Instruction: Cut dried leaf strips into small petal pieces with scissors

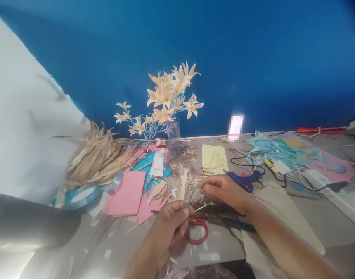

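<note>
My left hand (pixel 175 223) is closed in a pinch on a bundle of thin wires (pixel 189 190), which stick up above the fingers and trail below the hand. One pale strand slants from it towards my right hand (pixel 224 192). That hand hovers just right of the wire tips, its fingers bent and thumb side towards me; whatever lies between its fingertips is too small to make out. Beneath my left hand show the red handles of scissors (pixel 198 233). A dark-handled tool (pixel 238 224) lies under my right wrist.
Cream paper flowers (pixel 165 93) stand in a clear vase (pixel 173 135) by the blue wall. Pink paper (pixel 127 192), ribbon roll (pixel 82 197), and dried husks (pixel 96 155) lie left. At right are a blue glue gun (pixel 244 180), a yellow sheet (pixel 214 158) and a white power strip (pixel 331 193).
</note>
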The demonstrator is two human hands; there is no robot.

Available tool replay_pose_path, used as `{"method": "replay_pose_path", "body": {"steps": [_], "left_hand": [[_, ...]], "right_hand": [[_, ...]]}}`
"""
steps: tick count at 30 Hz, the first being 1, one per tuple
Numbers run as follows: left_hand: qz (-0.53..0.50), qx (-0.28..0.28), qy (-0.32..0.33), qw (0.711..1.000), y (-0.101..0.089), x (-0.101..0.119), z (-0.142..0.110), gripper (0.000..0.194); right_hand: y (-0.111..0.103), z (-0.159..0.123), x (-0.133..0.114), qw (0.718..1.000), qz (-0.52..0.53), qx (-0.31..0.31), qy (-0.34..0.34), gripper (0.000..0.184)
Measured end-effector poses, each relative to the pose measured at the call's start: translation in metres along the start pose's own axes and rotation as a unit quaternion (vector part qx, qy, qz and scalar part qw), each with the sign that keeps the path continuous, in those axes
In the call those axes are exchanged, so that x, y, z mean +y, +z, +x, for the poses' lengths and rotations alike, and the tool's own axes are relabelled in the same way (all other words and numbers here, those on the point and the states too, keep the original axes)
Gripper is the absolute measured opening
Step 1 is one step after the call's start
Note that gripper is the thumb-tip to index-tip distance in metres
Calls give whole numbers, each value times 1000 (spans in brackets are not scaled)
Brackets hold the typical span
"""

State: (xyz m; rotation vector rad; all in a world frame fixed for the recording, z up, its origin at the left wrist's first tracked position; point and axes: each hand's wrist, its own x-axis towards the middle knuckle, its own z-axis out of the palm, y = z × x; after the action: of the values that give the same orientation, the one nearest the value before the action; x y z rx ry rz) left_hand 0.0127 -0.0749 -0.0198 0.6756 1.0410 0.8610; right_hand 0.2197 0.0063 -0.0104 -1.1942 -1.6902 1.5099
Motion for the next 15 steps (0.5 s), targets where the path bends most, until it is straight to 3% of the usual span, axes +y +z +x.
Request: {"method": "replay_pose_path", "body": {"steps": [7,11,15], "left_hand": [[19,7,0,1000,7,3,-1,32],[74,61,32,995,10,-1,0,29],[133,87,54,986,10,-5,2,31]], "right_hand": [[22,4,-3,993,76,89,-10,38],[31,4,4,986,161,39,-9,40],[40,2,5,993,118,25,-4,28]]}}
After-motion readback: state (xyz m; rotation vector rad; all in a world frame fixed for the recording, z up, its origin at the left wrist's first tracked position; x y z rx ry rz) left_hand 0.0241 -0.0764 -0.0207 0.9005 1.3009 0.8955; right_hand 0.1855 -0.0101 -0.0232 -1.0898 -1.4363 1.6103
